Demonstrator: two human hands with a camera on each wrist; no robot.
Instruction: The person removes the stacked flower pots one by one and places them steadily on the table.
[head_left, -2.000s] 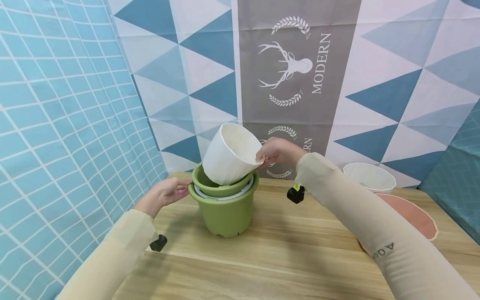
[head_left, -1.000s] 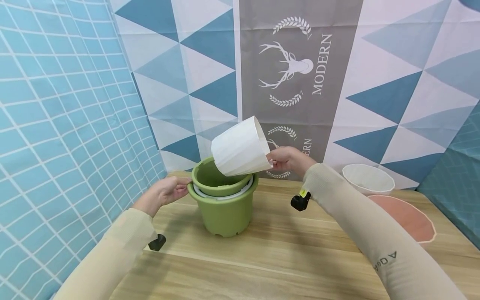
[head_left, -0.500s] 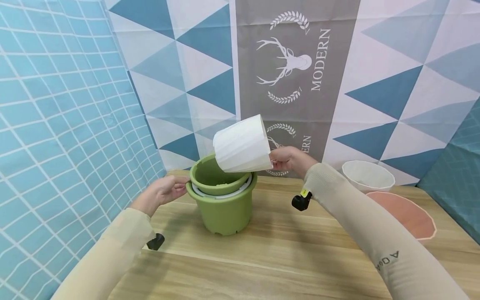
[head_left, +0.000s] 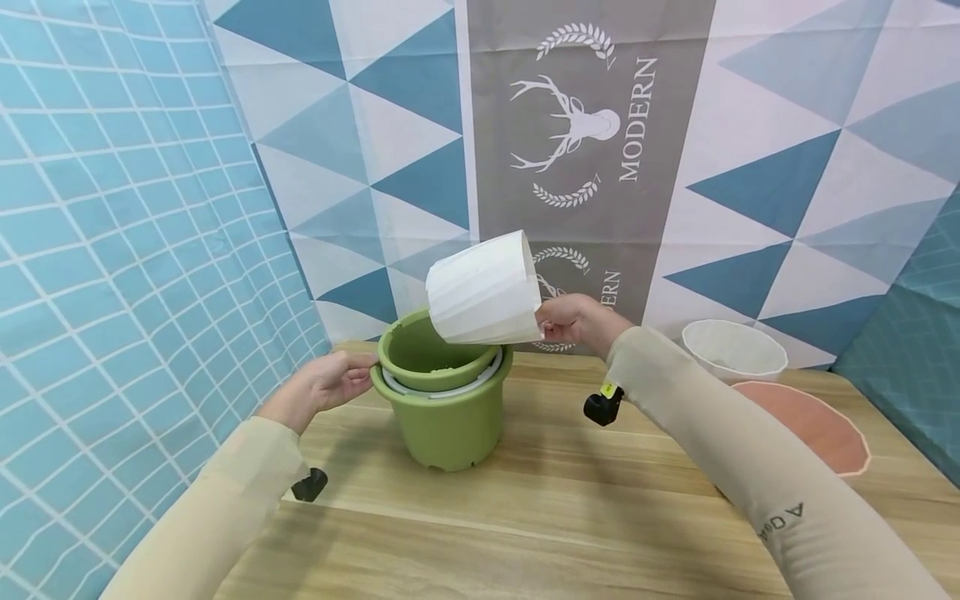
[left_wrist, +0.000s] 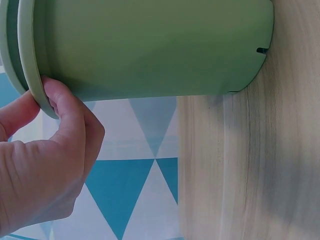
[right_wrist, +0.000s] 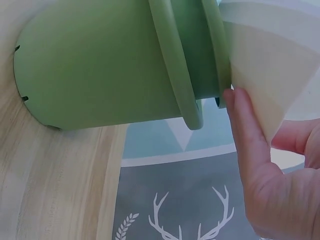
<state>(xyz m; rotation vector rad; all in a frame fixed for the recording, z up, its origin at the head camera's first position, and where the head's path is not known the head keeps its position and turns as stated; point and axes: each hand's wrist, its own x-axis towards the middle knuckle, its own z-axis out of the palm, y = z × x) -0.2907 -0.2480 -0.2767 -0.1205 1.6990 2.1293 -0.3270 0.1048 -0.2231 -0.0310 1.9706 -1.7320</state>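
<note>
A large green flowerpot (head_left: 450, 433) stands upright on the wooden table, with a white rim (head_left: 450, 390) and a smaller green pot (head_left: 408, 350) nested inside it. My left hand (head_left: 322, 385) pinches the large pot's rim between thumb and fingers, plainly seen in the left wrist view. Tilted on its side above the nest is a white flowerpot (head_left: 483, 292), its mouth toward the right. My right hand (head_left: 573, 318) pinches its rim, thumb on one side and fingers on the other; in the right wrist view the fingertips lie close to the smaller green pot's rim.
At the right, a white pot (head_left: 735, 350) stands behind a salmon-pink pot (head_left: 806, 425), which my right sleeve partly covers. Patterned cloth hangs behind the wooden table (head_left: 525, 517), and blue tiled cloth (head_left: 127, 250) hangs at the left.
The white flowerpot has risen out of the smaller green pot and tipped over to the right as my right hand moved right. Over the last half second it barely moves. My left hand stays on the rim.
</note>
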